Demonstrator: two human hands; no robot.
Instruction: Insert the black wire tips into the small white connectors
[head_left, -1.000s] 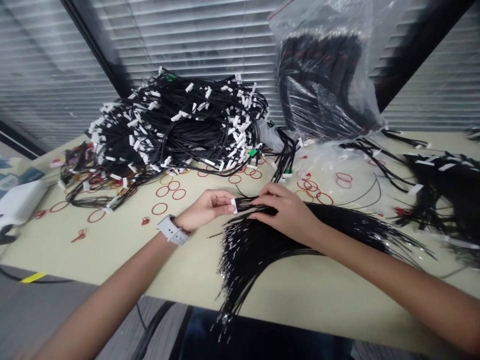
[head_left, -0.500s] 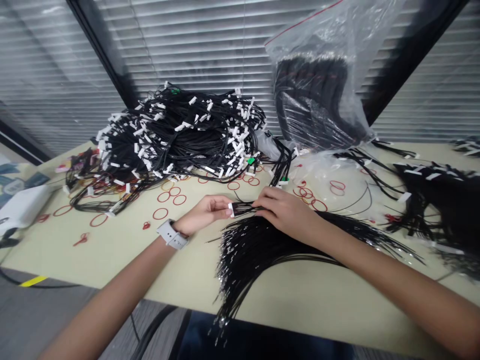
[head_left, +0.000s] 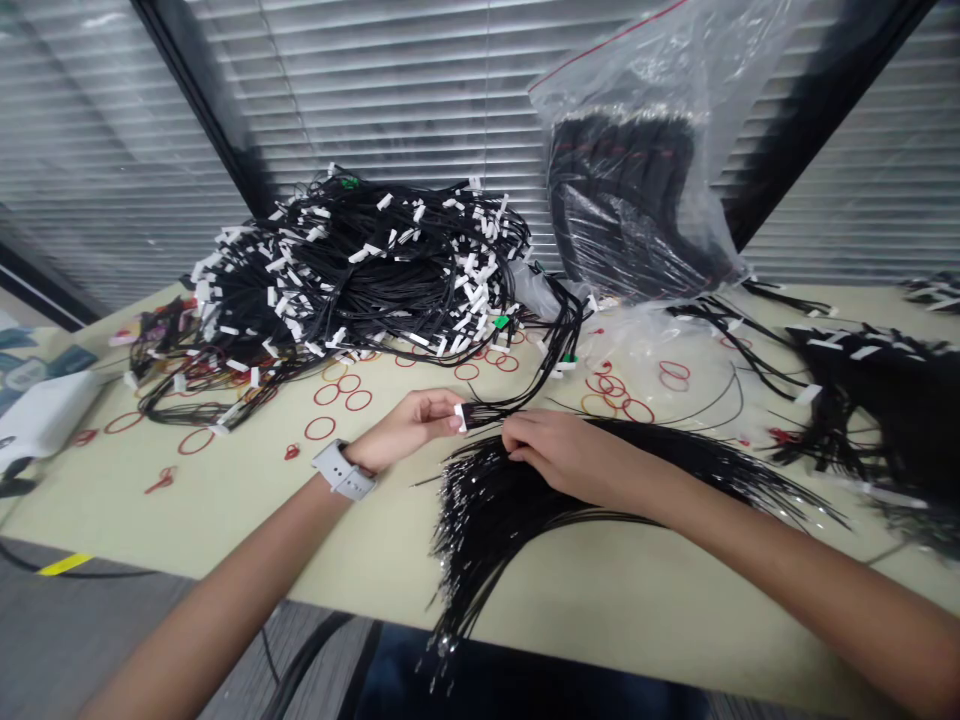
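Between thumb and fingers, my left hand (head_left: 431, 415) pinches a white connector (head_left: 460, 418). Black wires (head_left: 491, 410) run from that connector to the right and curve up toward the back. My right hand (head_left: 559, 445) lies over a fanned bundle of loose black wires (head_left: 510, 510) with shiny metal ends. Its fingers are bent and pressed together on the bundle's upper edge; whether they grip a wire there is hidden.
Behind is a big heap of black cables (head_left: 375, 270) with white connectors. A clear plastic bag (head_left: 630, 200) of black wires leans on the blinds. Red rubber bands (head_left: 321, 428) lie scattered. More black cables (head_left: 892, 400) lie at right, a white device (head_left: 49, 415) at left.
My right hand has come off the wires behind the white connector and moved down onto the loose wire bundle. My left hand stays on the connector.
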